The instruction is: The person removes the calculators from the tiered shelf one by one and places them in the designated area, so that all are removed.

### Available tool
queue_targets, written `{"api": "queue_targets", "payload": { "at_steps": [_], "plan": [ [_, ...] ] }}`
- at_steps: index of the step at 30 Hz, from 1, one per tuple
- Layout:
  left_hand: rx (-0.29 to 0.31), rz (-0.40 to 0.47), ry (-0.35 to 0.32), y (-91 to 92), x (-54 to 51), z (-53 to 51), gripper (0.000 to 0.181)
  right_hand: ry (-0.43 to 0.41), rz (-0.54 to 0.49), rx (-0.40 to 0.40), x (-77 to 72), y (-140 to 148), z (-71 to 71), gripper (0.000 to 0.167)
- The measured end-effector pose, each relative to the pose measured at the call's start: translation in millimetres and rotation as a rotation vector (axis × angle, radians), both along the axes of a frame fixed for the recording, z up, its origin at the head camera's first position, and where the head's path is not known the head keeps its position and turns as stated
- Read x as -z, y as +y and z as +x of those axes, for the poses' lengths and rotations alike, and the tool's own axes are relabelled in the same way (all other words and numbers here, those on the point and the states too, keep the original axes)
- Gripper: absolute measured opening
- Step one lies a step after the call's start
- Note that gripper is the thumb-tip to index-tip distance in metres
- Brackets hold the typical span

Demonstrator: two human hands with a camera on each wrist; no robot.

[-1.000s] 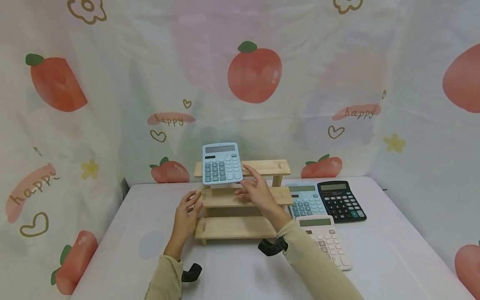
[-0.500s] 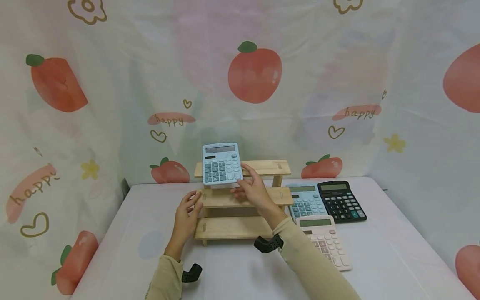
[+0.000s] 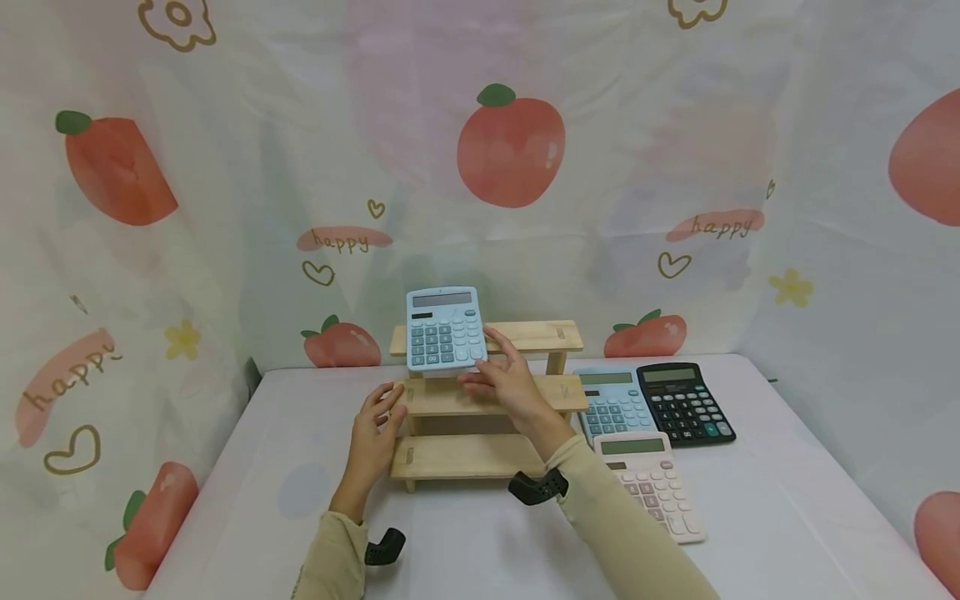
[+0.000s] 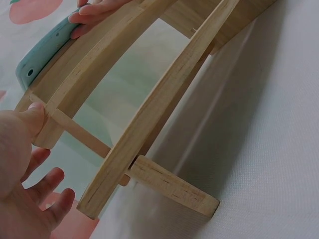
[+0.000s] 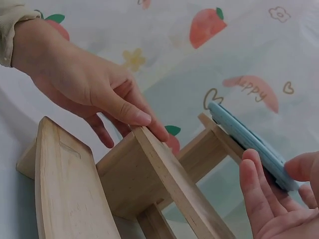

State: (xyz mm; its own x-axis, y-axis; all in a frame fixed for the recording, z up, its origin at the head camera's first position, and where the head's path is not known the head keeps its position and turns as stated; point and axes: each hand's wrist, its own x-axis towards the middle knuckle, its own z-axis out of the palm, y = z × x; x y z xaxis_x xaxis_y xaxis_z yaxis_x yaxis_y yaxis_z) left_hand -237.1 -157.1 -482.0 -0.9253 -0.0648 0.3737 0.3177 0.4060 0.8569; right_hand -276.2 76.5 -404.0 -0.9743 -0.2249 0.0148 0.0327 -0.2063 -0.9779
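A light blue calculator (image 3: 444, 327) leans at the left end of the top step of a three-tier wooden display stand (image 3: 472, 457). My right hand (image 3: 522, 402) pinches its lower right corner, thumb on the front and fingers behind, as the right wrist view also shows on the calculator's edge (image 5: 249, 137). With thumb and index finger my left hand (image 3: 371, 433) grips the left end of the middle step; its other fingers spread loosely below in the left wrist view. The calculator's back is mostly hidden.
Right of the stand, another light blue calculator (image 3: 618, 408) lies beside a black calculator (image 3: 684, 406). A pink calculator (image 3: 651, 492) lies in front of them, partly behind my right sleeve. Fruit-patterned cloth (image 3: 510, 250) hangs behind the white table (image 3: 247, 500).
My right hand has shifted slightly left, and its thumb has come onto the calculator's lower right corner. The left hand and the calculator stay in place.
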Motion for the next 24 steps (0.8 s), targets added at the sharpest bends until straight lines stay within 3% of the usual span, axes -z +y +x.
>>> {"api": "queue_targets", "payload": {
  "at_steps": [13,24],
  "plan": [
    [-0.004,0.006,0.000,0.4,-0.9,-0.2,0.043,-0.041,-0.118,-0.012,-5.4,3,6.5,0.067],
    [-0.009,0.001,0.022,0.3,0.8,-0.8,0.042,-0.050,-0.149,-0.034,-5.5,10,14.6,0.068]
  ]
}}
